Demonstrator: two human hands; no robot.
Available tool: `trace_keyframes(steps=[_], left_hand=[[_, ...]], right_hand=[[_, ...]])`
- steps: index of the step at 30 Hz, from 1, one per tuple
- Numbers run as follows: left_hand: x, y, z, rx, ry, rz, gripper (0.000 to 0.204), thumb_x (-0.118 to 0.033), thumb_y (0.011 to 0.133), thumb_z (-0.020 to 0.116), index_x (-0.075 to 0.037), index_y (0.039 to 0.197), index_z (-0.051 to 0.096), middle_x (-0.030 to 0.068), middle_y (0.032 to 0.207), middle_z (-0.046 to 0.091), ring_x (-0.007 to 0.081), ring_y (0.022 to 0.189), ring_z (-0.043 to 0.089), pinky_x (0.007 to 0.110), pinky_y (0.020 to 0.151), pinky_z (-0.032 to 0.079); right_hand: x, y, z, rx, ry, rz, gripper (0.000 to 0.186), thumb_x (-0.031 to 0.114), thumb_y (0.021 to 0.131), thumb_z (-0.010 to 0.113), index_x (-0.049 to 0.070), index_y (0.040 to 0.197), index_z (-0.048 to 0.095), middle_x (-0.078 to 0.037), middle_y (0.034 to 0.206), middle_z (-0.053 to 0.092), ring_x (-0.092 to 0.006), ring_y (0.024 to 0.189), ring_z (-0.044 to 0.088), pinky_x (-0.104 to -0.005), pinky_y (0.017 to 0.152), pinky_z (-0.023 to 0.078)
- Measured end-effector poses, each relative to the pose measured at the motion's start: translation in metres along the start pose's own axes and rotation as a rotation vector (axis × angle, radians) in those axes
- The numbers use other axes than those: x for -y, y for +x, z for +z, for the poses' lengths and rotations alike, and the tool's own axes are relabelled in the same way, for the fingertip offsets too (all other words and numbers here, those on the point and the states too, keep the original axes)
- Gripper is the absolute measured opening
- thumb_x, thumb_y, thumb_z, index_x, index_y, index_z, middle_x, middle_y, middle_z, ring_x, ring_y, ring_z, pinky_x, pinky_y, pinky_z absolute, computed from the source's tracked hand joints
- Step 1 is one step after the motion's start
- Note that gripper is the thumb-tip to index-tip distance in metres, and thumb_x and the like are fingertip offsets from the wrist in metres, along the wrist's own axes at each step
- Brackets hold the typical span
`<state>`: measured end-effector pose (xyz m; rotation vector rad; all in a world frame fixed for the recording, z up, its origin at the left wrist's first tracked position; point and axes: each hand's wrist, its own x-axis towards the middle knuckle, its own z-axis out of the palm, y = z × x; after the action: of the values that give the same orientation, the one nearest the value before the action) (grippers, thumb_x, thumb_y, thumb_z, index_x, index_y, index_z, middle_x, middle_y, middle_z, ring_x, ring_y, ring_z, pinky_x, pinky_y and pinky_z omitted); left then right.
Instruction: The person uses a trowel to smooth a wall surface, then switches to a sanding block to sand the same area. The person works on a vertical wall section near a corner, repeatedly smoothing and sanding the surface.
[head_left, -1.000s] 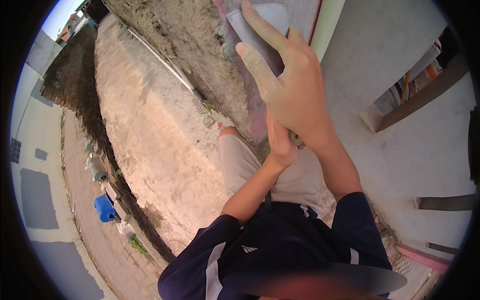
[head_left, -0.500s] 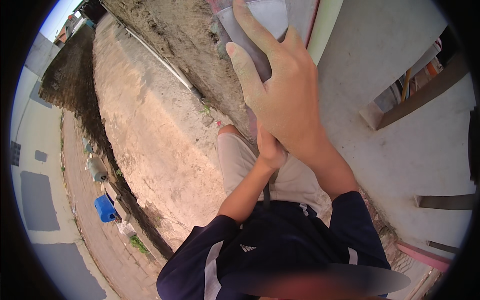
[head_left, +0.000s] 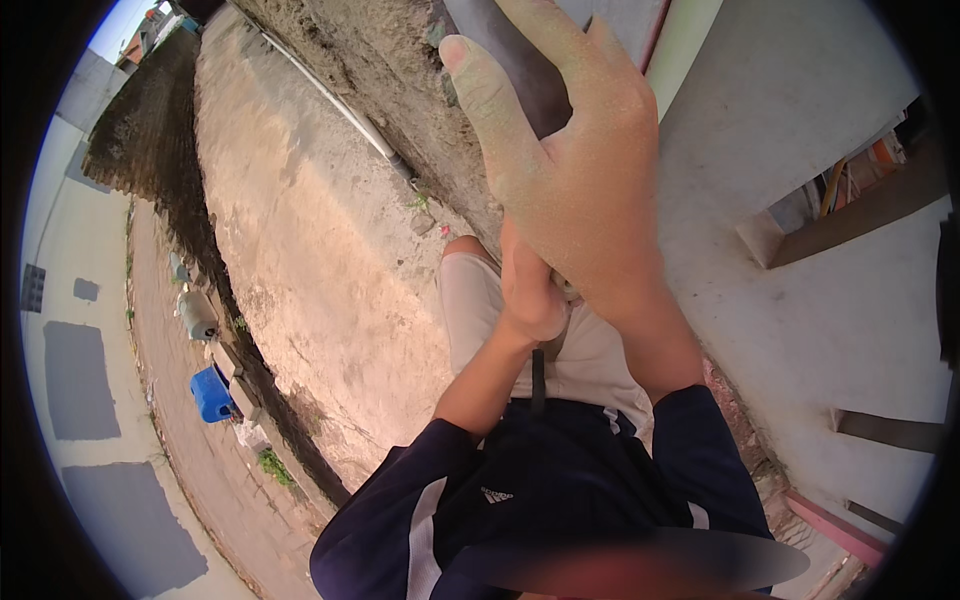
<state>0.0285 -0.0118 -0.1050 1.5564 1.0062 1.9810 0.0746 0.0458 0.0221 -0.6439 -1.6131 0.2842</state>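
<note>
My right hand (head_left: pixel 590 160) is raised close in front of me, its skin coated with pale dust. The thumb stands apart from the forefinger, and the upper fingertips pass out of the top of the picture. Behind it, between thumb and forefinger, shows a smooth grey surface (head_left: pixel 515 60), partly in shadow. Lower down, my left hand (head_left: pixel 535 290) is closed, just under the right wrist. The right hand and wrist hide most of its fingers, and whatever they hold cannot be made out.
A rough wall (head_left: pixel 340 60) with a white pipe (head_left: pixel 335 115) along its foot rises ahead. To the right stands a grey wall (head_left: pixel 730 210) with openings. Left, beyond the concrete ground (head_left: pixel 300 280), lie a blue container (head_left: pixel 212 393) and a pale drum (head_left: pixel 196 315).
The right hand has come up and nearer, looking larger, with its fingertips now beyond the top edge. The left hand has risen slightly. The view has shifted a little.
</note>
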Motion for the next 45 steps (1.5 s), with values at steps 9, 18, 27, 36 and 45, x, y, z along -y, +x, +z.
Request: trace_keyframes(steps=[9,18,27,36,45], left_hand=[[-0.006,-0.003,0.003,0.015,-0.128,-0.106,0.051,-0.037,0.104,0.039,0.004,0.134,0.047,0.0104,0.104,0.062,0.0179,0.086,0.061,0.029,0.076,0.048],[0.000,0.012,-0.001,0.173,-0.122,0.082,0.051,-0.036,0.104,0.036,0.005,0.132,0.049,0.0134,0.114,0.063,0.0212,0.099,0.062,0.033,0.085,0.048],[0.058,-0.079,-0.020,0.232,-0.169,-0.342,0.060,-0.043,0.105,0.031,0.005,0.139,0.043,0.0140,0.124,0.062,0.0210,0.110,0.061,0.033,0.094,0.048],[0.110,-0.190,-0.032,0.087,-0.094,-0.634,0.037,-0.029,0.108,0.042,0.000,0.131,0.044,0.0026,0.089,0.057,0.0083,0.073,0.053,0.024,0.063,0.043],[0.022,-0.104,-0.038,0.412,-0.326,-0.986,0.041,-0.023,0.107,0.048,0.001,0.139,0.039,0.0018,0.074,0.052,0.0087,0.055,0.047,0.022,0.049,0.038]], right_hand=[[0.008,0.005,-0.008,0.053,-0.170,0.007,0.050,0.019,0.087,0.074,0.019,0.136,0.065,-0.021,0.093,0.056,-0.0335,0.072,0.063,-0.0406,0.064,0.053],[0.008,0.009,-0.008,0.053,-0.226,0.006,0.050,0.019,0.087,0.074,0.019,0.137,0.065,-0.023,0.096,0.057,-0.0336,0.075,0.065,-0.0407,0.067,0.054],[-0.029,-0.076,-0.001,0.201,-0.162,0.297,0.053,0.019,0.091,0.071,0.012,0.143,0.058,-0.025,0.108,0.060,-0.0367,0.095,0.064,-0.0409,0.082,0.052],[-0.100,-0.238,0.014,-0.022,0.216,0.809,0.050,0.034,0.101,0.059,0.000,0.138,0.057,-0.018,0.115,0.060,-0.0241,0.085,0.060,-0.0360,0.077,0.050],[-0.093,-0.197,-0.034,0.156,0.862,1.062,0.036,0.033,0.103,0.057,0.001,0.090,0.068,-0.004,0.075,0.066,-0.0086,0.068,0.057,-0.0265,0.062,0.046]])
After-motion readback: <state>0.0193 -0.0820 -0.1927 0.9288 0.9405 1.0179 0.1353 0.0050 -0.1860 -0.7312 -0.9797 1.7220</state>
